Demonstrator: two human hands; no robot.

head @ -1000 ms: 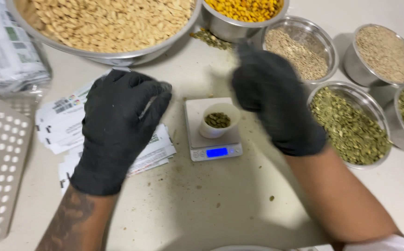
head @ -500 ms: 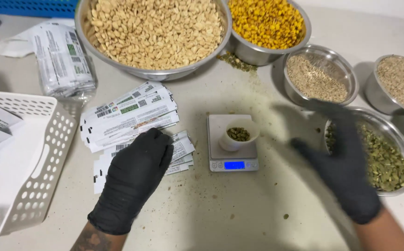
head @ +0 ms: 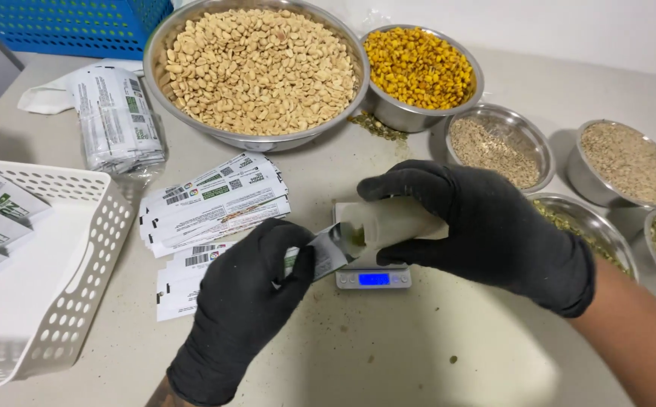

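Observation:
Both my hands wear black gloves. My right hand grips a small white cup, tipped on its side over the small digital scale, its mouth facing left with green seeds showing inside. My left hand holds a small silver pouch with its open end against the cup's mouth. A fan of flat white printed pouches lies on the table just left of my left hand.
At the back stand a large steel bowl of peanuts and a bowl of yellow corn kernels. Several smaller steel bowls of grains and green seeds line the right. A white perforated basket with pouches sits left, a blue crate behind.
My right hand came back from the seed bowl, lifted the cup off the scale and tipped it. My left hand picked up a pouch and brought it to the cup.

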